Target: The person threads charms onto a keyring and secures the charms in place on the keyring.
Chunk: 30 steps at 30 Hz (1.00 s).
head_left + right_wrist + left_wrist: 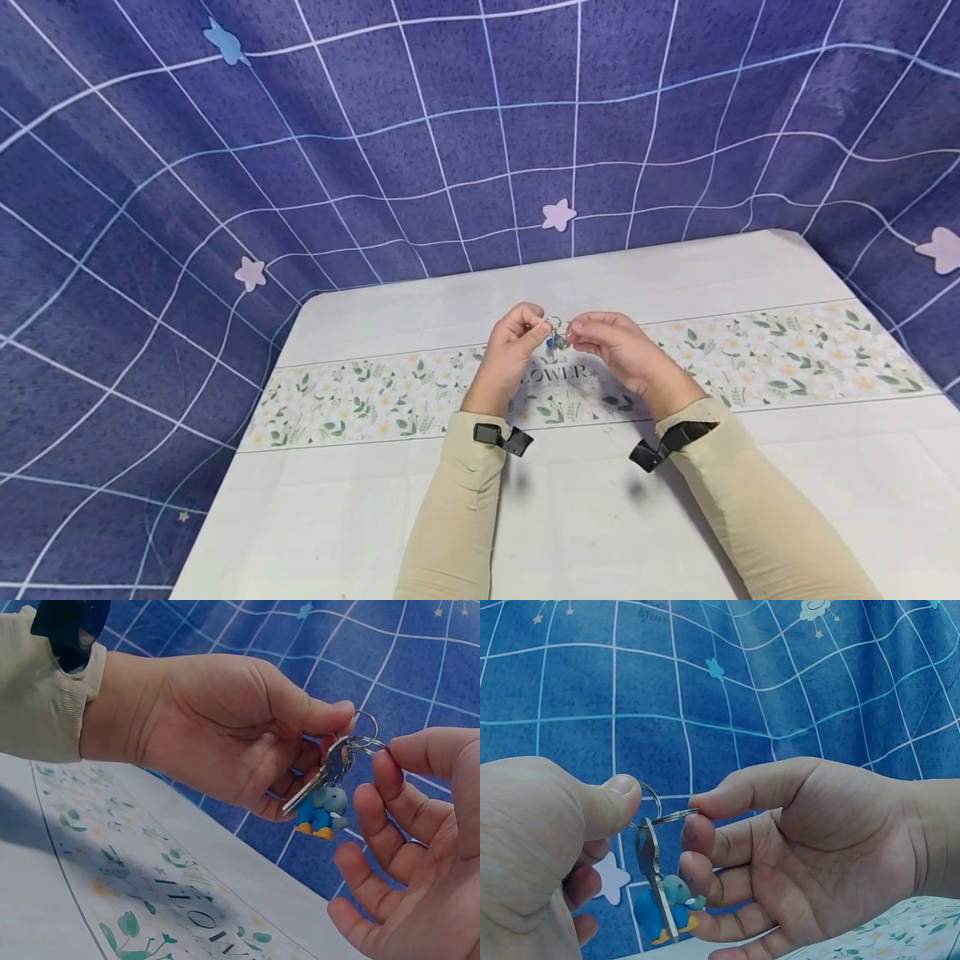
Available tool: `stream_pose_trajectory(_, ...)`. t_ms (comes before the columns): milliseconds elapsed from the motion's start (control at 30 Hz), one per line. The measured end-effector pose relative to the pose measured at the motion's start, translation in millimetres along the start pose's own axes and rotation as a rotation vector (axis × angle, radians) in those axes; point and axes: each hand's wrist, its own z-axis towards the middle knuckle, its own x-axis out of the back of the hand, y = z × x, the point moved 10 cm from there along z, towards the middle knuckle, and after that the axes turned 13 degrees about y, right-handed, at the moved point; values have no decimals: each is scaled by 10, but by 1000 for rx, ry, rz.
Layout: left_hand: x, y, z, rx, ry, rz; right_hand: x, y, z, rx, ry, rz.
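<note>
Over the table's flowered band, my left hand [512,350] and right hand [618,346] face each other. Between left thumb and fingers I pinch a metal key ring [655,796]. A second, linked split ring [373,743] is pinched between my right thumb and forefinger, while the other right fingers are loosely bent. From the joined rings hangs a silver key [313,787], its blade slanting downward. Beside it dangles a small blue elephant charm [330,806] with yellow feet, partly behind the key in the left wrist view. My left fingertips are partly hidden behind the thumb.
The table [360,517] wears a white cloth with a printed floral strip [420,392] and lettering. Behind and to the left hangs a blue grid-patterned curtain [450,150] with stars. Black straps [686,435] circle both sleeved wrists.
</note>
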Motion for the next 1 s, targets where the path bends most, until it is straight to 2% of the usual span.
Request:
stream_pose_trajectory(400, -20, -29, 1, 7, -12, -34, 67, 92, 41, -37, 11, -41)
stream_pose_trajectory(1000, 6, -32, 20, 25, 11, -42, 71, 177, 90, -2, -10, -88)
